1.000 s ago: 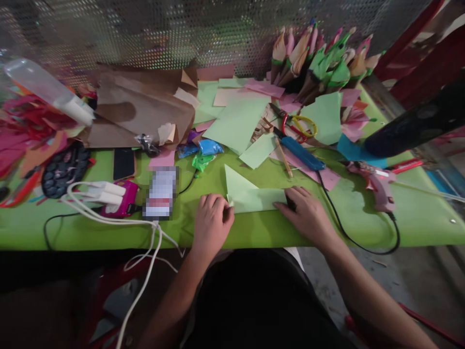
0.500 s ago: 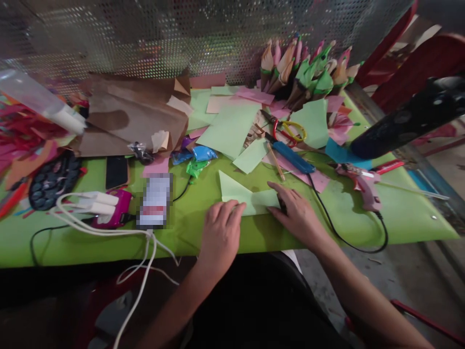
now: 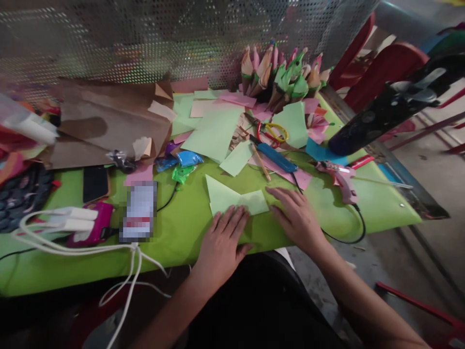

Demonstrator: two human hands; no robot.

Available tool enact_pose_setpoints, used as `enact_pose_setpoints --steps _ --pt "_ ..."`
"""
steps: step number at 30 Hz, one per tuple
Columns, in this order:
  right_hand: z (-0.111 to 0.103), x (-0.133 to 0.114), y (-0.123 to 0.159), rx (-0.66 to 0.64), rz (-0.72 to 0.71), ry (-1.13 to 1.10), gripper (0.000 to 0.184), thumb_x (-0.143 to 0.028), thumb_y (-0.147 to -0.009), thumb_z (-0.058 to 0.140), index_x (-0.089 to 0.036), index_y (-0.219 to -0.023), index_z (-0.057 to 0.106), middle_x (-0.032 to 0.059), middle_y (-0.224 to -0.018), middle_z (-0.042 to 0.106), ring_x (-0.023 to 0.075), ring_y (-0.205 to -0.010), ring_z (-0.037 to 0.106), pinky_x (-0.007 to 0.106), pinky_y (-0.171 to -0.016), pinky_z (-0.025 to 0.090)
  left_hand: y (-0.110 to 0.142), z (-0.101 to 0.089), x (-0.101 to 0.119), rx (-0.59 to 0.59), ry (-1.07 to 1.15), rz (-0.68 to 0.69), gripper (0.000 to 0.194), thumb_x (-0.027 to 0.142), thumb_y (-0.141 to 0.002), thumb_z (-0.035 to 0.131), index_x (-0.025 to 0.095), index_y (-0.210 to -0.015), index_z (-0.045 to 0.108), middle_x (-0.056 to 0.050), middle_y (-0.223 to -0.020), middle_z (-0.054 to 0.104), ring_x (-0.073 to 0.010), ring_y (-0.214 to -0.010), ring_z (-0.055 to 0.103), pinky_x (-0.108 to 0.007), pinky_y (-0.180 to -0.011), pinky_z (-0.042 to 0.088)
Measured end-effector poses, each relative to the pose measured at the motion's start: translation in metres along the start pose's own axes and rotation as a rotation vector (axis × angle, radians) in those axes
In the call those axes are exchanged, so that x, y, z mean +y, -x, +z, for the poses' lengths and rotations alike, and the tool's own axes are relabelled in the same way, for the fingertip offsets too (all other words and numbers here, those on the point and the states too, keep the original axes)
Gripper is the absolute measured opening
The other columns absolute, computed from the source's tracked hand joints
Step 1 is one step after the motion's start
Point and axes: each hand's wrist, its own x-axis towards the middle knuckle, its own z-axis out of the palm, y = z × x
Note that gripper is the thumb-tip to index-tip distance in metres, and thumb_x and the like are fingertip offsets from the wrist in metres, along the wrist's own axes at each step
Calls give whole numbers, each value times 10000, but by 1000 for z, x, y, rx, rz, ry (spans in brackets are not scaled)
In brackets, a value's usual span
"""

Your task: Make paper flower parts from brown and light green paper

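Note:
A folded sheet of pale green paper [image 3: 225,193] lies on the green table near its front edge, with one pointed corner at the upper left. My left hand [image 3: 227,232] rests flat on the paper's lower edge, fingers stretched out and thumb apart. Just right of the paper is my right hand [image 3: 296,213], its fingers extended and spread a little, holding nothing. Its fingertips are close to the paper's right end; whether they touch it I cannot tell. Beyond the paper lie a pencil [image 3: 262,165] and a blue-handled tool [image 3: 278,156].
Scissors [image 3: 272,132] and loose green sheets [image 3: 214,131] lie behind. A pink glue gun [image 3: 339,179] and a dark bottle [image 3: 374,114] are at right. Left are a phone [image 3: 139,211], a pink charger block [image 3: 96,225] and white cables [image 3: 80,251]. Paper cones [image 3: 283,72] stand behind.
My left hand has flattened out over the paper's lower edge. My right hand has drawn off the paper's right end. The camera view has shifted to the right.

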Motion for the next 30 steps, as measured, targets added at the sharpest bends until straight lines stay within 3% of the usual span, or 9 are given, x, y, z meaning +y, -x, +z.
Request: enact_pose_setpoints --steps 4,7,17,21,23,26,30 --pt "-3 -16 16 -185 -199 14 493 -224 -990 508 -275 -1480 497 85 -1385 657 265 -1238 628 471 -1009 492 -1 -1 -1 1 10 8 615 422 -997 475 167 -1549 377 -71 -1600 417 -269 -1501 351 -470 -1225 311" --pt "-2 -17 24 -244 -225 42 477 -222 -1010 487 -277 -1483 481 64 -1436 617 232 -1299 602 472 -1083 452 1 -2 -4 -1 11 23 601 424 -1008 455 191 -1556 366 -49 -1604 409 -246 -1496 364 -448 -1224 316" --pt "-2 -5 27 -229 -249 6 411 -223 -1017 463 -257 -1418 549 76 -1392 652 234 -1274 627 483 -1087 460 36 -14 -29 31 16 -47 520 314 -1012 457 223 -1523 423 -53 -1522 519 -227 -1407 499 -491 -1213 331" --pt "-7 -6 18 -218 -220 -57 414 -218 -1005 488 -271 -1409 564 81 -1320 700 245 -1189 671 450 -993 513 44 -22 -39 125 115 -57 402 268 -1003 482 255 -1394 575 -45 -1393 652 -230 -1319 586 -485 -1159 412" --pt "-9 -5 7 -195 -206 -67 428 -226 -992 511 -270 -1415 560 95 -1302 702 259 -1148 674 434 -927 535 39 -27 -42 220 192 -99 340 246 -998 496 265 -1308 635 -39 -1332 694 -219 -1289 605 -448 -1115 466" --pt "-8 -2 -14 -176 -184 -4 520 -282 -944 603 -265 -1456 516 124 -1380 635 318 -1210 608 488 -956 512 21 -36 -44 297 277 -145 390 263 -992 517 240 -1377 571 -80 -1408 634 -235 -1357 543 -452 -1126 461" --pt "-4 1 -35 -238 -181 39 669 -293 -854 714 -229 -1476 476 138 -1297 656 346 -1188 586 515 -969 485 -6 -39 -46 238 356 -107 477 329 -1013 470 242 -1482 455 -99 -1494 555 -245 -1427 465 -468 -1160 418"
